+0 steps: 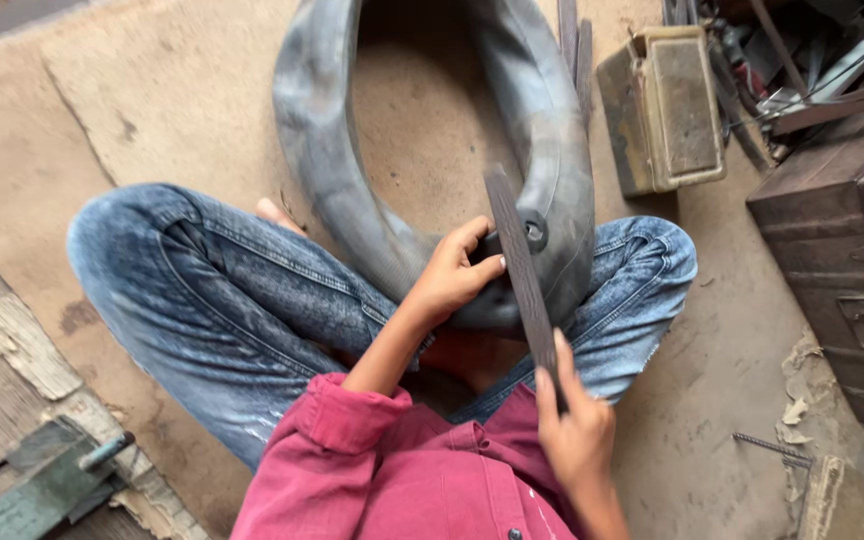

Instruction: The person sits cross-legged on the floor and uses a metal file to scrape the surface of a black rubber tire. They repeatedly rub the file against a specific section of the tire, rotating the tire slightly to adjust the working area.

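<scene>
1. Gripping a long dark file [519,262], the right hand [578,428] lays it across a grey rubber inner tube [552,150].
2. Left hand [449,275] presses the tube, fingers beside its valve patch [532,231].
3. Tube rests on the crossed, jeans-clad legs [242,300].

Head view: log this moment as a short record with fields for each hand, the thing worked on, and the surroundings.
Left hand: left hand presses on the grey rubber inner tube near its valve patch
Right hand: right hand grips the long dark flat file, laid across the tube
Posture: seated cross-legged, tube over the lap
Surroundings: metal box, dark trunk, dirt floor
</scene>
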